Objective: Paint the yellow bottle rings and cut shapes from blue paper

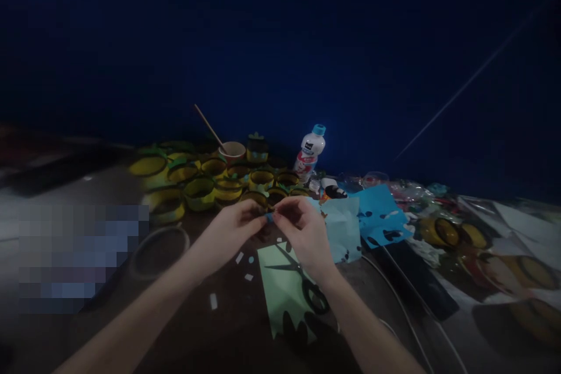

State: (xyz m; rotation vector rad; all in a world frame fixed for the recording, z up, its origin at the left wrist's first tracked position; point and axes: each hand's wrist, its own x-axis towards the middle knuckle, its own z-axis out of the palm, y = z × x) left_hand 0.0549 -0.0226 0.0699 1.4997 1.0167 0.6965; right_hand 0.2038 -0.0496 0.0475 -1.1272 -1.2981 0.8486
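Note:
My left hand [234, 228] and my right hand [304, 231] meet at the middle, fingertips pinched together on a small thing. A bit of blue shows between them, but its kind is too dim and small to make out. Below my right hand, open black-handled scissors [314, 295] lie partly on a pale green sheet of paper [274, 286] with cut-outs along its lower edge. Small white paper scraps [213, 301] and a blue dot [251, 259] are scattered to the left of it. Just beyond the fingers stand yellow ring-shaped pieces [199, 191].
A white bottle with a blue cap [313, 149] and a cup holding a stick [232, 152] stand behind. Light blue paper [344, 228] and brighter blue paper [381, 216], both with cut-outs, lie right. Farther right are clear plastic [409, 191] and more yellow rings [440, 232].

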